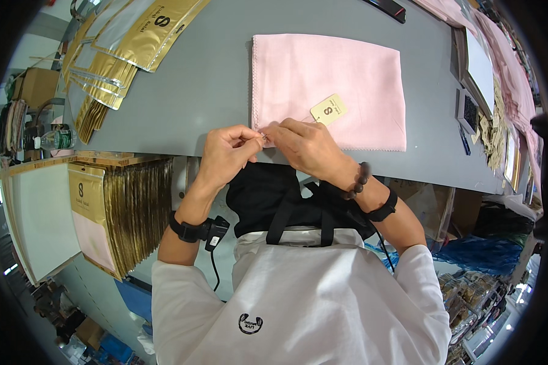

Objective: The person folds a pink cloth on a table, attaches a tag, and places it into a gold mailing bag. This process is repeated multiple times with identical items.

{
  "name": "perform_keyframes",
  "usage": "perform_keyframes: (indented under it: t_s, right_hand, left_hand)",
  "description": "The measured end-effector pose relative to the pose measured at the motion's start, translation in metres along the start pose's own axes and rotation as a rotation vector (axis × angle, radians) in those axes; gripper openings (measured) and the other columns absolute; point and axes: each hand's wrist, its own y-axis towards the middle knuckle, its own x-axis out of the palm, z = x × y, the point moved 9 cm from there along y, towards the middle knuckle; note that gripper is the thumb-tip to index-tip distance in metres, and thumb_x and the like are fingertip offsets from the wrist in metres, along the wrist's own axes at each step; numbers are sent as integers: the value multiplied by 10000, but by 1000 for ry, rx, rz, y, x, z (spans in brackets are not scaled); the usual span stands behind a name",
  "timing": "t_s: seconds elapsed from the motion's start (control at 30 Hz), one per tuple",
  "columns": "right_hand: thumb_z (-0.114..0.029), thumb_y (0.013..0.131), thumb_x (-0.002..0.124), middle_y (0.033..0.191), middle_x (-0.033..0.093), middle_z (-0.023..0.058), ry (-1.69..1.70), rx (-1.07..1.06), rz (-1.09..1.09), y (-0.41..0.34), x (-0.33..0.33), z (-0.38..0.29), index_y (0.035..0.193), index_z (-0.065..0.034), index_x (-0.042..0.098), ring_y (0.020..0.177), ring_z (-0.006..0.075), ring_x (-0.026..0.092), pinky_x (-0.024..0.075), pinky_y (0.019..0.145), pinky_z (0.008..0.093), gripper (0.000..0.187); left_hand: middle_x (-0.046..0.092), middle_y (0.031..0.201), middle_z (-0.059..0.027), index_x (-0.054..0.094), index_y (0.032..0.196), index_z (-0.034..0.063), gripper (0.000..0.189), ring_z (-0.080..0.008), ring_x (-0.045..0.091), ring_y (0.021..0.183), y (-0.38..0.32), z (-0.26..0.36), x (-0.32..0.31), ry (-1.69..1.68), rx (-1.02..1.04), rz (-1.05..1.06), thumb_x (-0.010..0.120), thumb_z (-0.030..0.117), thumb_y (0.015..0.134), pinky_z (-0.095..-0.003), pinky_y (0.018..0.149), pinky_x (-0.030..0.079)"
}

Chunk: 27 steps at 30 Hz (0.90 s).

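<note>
A folded pink cloth (pixel 324 68) with a scalloped edge lies on the grey table. At its near left corner, the fingertips of my left hand (pixel 233 150) and my right hand (pixel 303 146) meet in a pinch. Between them shows a small, thin metallic piece (pixel 265 136), which looks like a pin; the fingers partly hide it. A cream hang tag (pixel 329 109) bearing print rests on the cloth just beyond my right hand. Its string (pixel 309 120) runs back towards my right fingers.
Gold pouches (pixel 132 36) with clear windows overlap at the table's far left. More filled pouches (pixel 132 210) stand in a row below its left edge. On the right lie a pen (pixel 464 140), a dark pad (pixel 467 112) and loose tags (pixel 495 132). A phone (pixel 388 8) is at the far edge.
</note>
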Motion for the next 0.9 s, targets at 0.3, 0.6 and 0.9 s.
perform_keyframes:
  t_s: [0.3,0.6,0.9]
  right_hand:
    - [-13,855,702,960,693,12,-107,-16,49,1,7,-10,1065,-116,761,755,211,698,563,601,343,241]
    - [-82,887,693,992,679,14,-246,143,106,-7,-27,27,1090,-164,739,857,240,708,568,656,381,224]
    - [-109,888,741,980,681,48,-357,22,262,1,-62,9,1124,-88,729,780,216,687,567,624,361,237]
  left_hand:
    - [704,739,-4,782,963,4,157,-63,634,621,22,12,-38,286,65,0,742,156,950,-249,546,481]
    - [724,1044,-222,726,1101,-25,301,-411,698,984,106,78,-194,1271,270,656,713,232,945,-516,883,555]
    - [747,880,-207,754,920,-6,143,-403,730,802,93,85,-162,1465,402,557,690,114,877,-479,733,586]
